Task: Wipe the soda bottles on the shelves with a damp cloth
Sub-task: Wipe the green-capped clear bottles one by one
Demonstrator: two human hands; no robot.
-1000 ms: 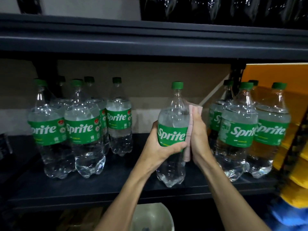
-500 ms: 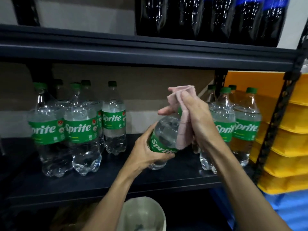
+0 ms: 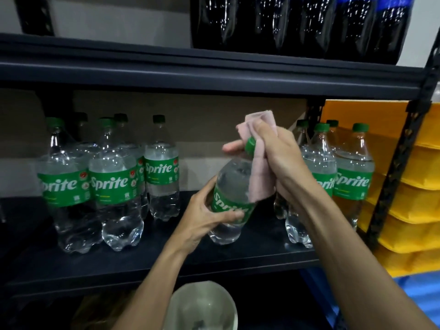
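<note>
Plastic bottle (image 3: 232, 184) leans, cap (image 3: 250, 144) up-right, apparently under cloth (image 3: 260, 177).

grips a tilted sprite bottle (image 3: 232, 186) round its green label with the left hand (image 3: 204, 217), top leaning right above the dark shelf (image 3: 166, 265). wraps a pink cloth (image 3: 258, 177) over neck and shoulder with the right hand (image 3: 281, 160), green cap (image 3: 250, 144) showing at the cloth's edge. upright sprite bottles clustered left (image 3: 114, 184) and right (image 3: 352, 177). dark soda bottles (image 3: 297, 25) on the shelf above. yellow bins (image 3: 416, 210) stacked far right. pale bowl (image 3: 202, 306) low down, between the forearms.
</note>
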